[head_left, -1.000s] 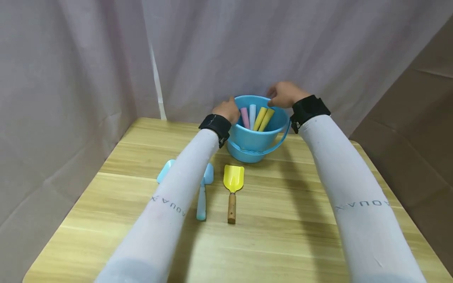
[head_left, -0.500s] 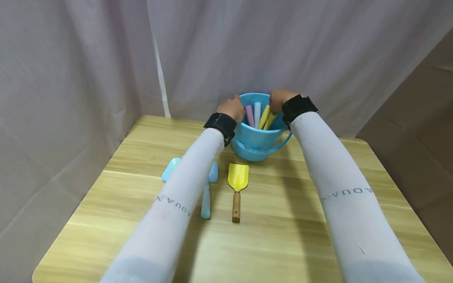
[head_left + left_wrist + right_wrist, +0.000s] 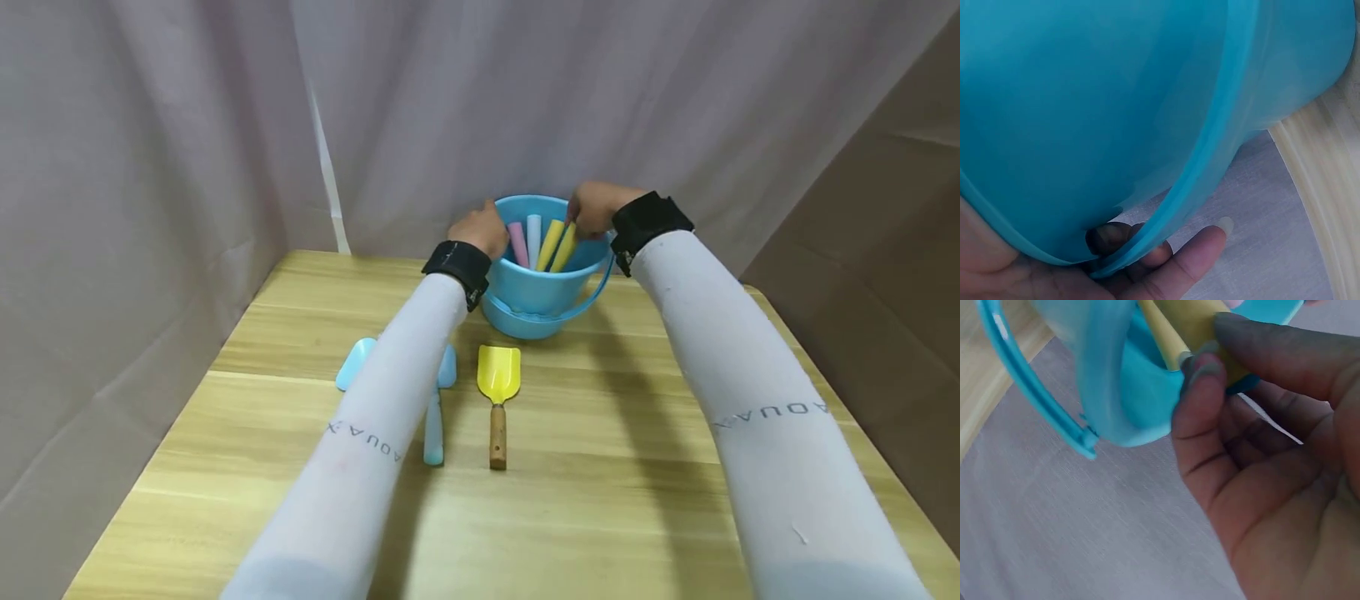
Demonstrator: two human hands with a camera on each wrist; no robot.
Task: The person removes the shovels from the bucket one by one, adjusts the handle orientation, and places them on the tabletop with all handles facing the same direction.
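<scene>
Four handles stand in the blue bucket at the far middle of the counter: a pink one, a pale blue one and two yellow ones. The right hand reaches over the right rim, and its grip pinches the top of the right yellow handle between thumb and fingertip. The left hand holds the left side of the bucket; its fingers curl under the rim. On the counter, in front of the bucket, lie a yellow shovel and a blue shovel, side by side.
</scene>
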